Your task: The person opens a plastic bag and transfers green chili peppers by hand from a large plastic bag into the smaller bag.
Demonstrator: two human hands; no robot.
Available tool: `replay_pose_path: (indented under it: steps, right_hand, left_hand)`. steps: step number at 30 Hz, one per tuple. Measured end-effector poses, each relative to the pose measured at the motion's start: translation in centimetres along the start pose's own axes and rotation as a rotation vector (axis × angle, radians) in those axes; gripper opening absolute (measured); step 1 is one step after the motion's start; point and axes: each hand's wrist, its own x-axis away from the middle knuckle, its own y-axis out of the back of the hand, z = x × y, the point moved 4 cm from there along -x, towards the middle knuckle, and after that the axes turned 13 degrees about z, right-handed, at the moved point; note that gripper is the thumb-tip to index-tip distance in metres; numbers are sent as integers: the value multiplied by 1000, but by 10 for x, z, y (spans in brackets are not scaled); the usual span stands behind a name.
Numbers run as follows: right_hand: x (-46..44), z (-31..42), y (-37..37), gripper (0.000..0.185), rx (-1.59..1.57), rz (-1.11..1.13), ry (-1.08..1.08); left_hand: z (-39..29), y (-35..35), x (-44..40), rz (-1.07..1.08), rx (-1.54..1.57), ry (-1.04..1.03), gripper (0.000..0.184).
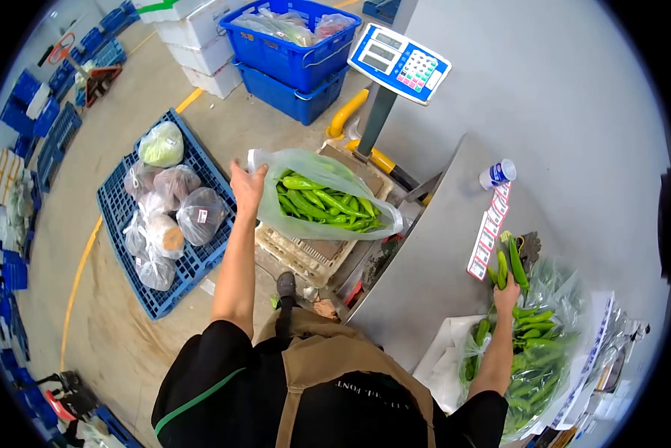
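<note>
A clear plastic bag (276, 160) of long green peppers (324, 203) lies with its mouth open over the platform of a scale. My left hand (247, 185) is closed on the bag's left edge. Over the metal table, my right hand (507, 293) grips a few green peppers (502, 267), which stick out past the fingers. Just below that hand is a large clear bag (560, 358) filled with more green peppers. The scale's display (400, 63) stands on a post behind the platform (305, 250); its digits are too small to read.
On the metal table (418, 284) are a strip of printed labels (488, 237), a white-and-blue can (498, 174) and a dark glove (528, 250). A blue pallet (164, 295) with bagged produce stands on the floor at left. Blue crates (291, 56) are stacked behind the scale.
</note>
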Motion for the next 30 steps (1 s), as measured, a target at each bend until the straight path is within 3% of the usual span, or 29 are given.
replay_pose_path:
  steps: [2,3,6,8,10,11,14,16,18,20,21,23,25,28,29,30]
  right_hand:
    - [-2,-1,9,61,6,-76,59]
    - [-1,6,22,62,26,-115,77]
    - [12,41,75,62,74,-252,107]
    - [20,73,116,59,35,-368,184]
    - [31,123,155,54,-187,-472,219]
    - [36,151,170,52,-300,-522,234]
    - [48,244,197,44,-860,-564,399]
    - [45,290,188,45,-1060,-484,520]
    - [45,352,169,46,-1065,-320,666]
    - [34,416,124,38,-1288,-122,802]
    - [26,441,97,40,-1181,15,831]
    - [14,491,38,51,-908,23,995]
    - [-8,527,-55,56,-602,226,1091]
    - [-27,512,-157,63,-251,261,662]
    - [-26,509,-168,65,-283,314,703]
    - [-29,498,-172,67,-301,350,711]
  left_hand:
    - [28,-21,-10,476,640,387,39]
    - [-2,-11,-3,488,854,329,33]
    - [-46,14,9,797,1010,405,44]
    - [-65,11,23,875,976,440,48]
    - [-69,2,28,952,1088,498,47]
    - [-69,-4,26,969,1141,505,34]
    - [-74,-12,22,959,1191,567,37]
    - [-71,-16,16,997,1233,567,42]
    - [-68,-17,12,1026,1264,558,46]
    - [-66,-14,6,1050,1284,538,49]
    - [-65,-13,3,1059,1283,536,51]
    - [-63,-11,-1,1074,1282,533,57]
    - [-63,-5,-7,1072,1274,530,61]
    - [-57,1,-6,1084,1227,580,67]
    - [-55,1,-3,1118,1214,612,66]
    - [-44,-1,-2,1015,1126,678,62]
